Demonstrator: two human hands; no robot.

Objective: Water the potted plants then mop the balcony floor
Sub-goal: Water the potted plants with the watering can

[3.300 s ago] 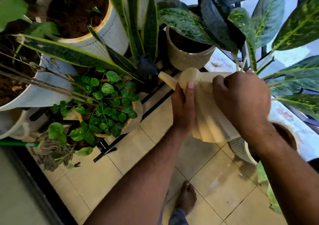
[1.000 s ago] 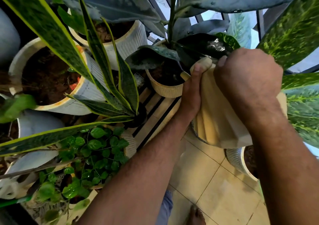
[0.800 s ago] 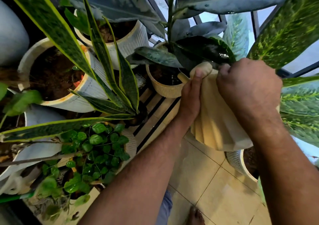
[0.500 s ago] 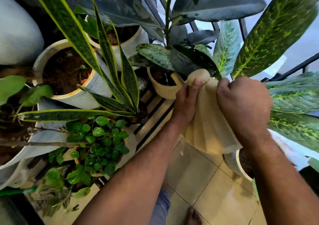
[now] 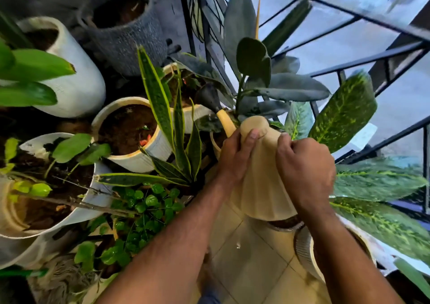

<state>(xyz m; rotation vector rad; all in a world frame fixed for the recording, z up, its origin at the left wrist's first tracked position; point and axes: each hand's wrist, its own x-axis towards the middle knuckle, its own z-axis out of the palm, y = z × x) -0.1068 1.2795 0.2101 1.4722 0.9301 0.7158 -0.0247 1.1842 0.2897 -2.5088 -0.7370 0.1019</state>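
A beige ribbed watering can (image 5: 260, 182) sits between both my hands. My left hand (image 5: 235, 157) steadies its left side, thumb up by the round top. My right hand (image 5: 304, 173) grips it from the right; the handle is hidden under the fist. The can's yellow spout with a dark rose (image 5: 209, 98) points up-left over a white ribbed pot (image 5: 197, 112) behind the snake plant (image 5: 176, 136). No water stream is visible. A mop head (image 5: 62, 280) with a green handle (image 5: 21, 273) lies at the lower left.
Several pots crowd the left: a white pot of dark soil (image 5: 130, 157), a tall white pot (image 5: 76, 89), a grey textured pot (image 5: 125, 38). A black railing (image 5: 363, 61) runs on the right, with large spotted leaves (image 5: 344, 112). A striped pot (image 5: 307, 257) stands on the beige tiles (image 5: 251, 264).
The can and both hands have moved from the woven pot of the dark-leaved plant up and left toward the white ribbed pot at the back. The view has tilted up, showing more railing.
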